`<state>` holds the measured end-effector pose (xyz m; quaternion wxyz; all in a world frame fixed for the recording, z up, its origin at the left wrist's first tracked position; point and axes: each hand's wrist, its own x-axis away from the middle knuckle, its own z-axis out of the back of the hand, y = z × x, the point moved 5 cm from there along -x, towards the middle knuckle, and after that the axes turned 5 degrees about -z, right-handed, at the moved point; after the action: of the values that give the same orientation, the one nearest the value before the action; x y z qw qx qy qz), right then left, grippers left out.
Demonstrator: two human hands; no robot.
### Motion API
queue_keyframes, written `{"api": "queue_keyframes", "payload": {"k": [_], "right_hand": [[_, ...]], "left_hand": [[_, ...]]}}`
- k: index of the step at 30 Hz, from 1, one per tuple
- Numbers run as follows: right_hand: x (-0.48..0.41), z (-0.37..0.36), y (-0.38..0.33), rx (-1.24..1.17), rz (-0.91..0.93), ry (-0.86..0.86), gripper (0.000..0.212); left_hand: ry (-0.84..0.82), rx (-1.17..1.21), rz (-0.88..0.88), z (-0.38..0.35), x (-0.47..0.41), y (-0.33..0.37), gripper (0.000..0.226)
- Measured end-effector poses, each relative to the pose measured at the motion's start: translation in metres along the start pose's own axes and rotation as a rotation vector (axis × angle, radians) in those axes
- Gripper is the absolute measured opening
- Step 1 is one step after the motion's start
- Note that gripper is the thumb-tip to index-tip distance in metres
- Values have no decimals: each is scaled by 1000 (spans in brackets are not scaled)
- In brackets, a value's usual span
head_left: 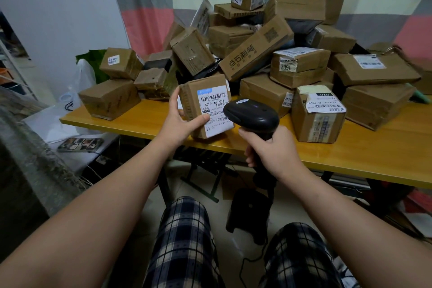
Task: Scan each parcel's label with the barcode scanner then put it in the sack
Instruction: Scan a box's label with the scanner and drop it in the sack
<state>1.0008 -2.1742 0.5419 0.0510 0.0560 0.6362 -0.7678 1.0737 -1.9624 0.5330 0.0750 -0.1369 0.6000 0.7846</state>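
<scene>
My left hand (181,119) grips a small cardboard parcel (194,98) above the table's front edge, thumb across its white barcode label (215,105), which faces me. My right hand (273,149) holds the handle of a black barcode scanner (251,113). The scanner's head sits just right of the label, close to the parcel. A white sack (46,121) lies on the floor to the left of the table.
A yellow wooden table (364,156) carries a tall heap of cardboard parcels (257,49); one labelled box (318,114) stands close to the scanner's right. A black stool (250,210) and the scanner's cable are under the table, between my knees. A phone (80,144) lies at left.
</scene>
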Motion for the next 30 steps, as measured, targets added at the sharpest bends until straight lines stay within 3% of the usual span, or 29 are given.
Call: {"api": "queue_keyframes", "payload": {"k": [11, 16, 22, 30], "right_hand": [[1, -8, -3, -72, 42, -25, 13], [-3, -37, -5, -97, 87, -134, 10], [-8, -108, -2, 6, 172, -361, 24], [-7, -247, 22, 215, 142, -696, 29]], "left_hand": [[37, 96, -47, 3, 11, 2, 102], [116, 100, -116, 29, 37, 1, 106], [335, 98, -70, 102, 94, -31, 105], [702, -77, 85, 208, 191, -98, 105]]}}
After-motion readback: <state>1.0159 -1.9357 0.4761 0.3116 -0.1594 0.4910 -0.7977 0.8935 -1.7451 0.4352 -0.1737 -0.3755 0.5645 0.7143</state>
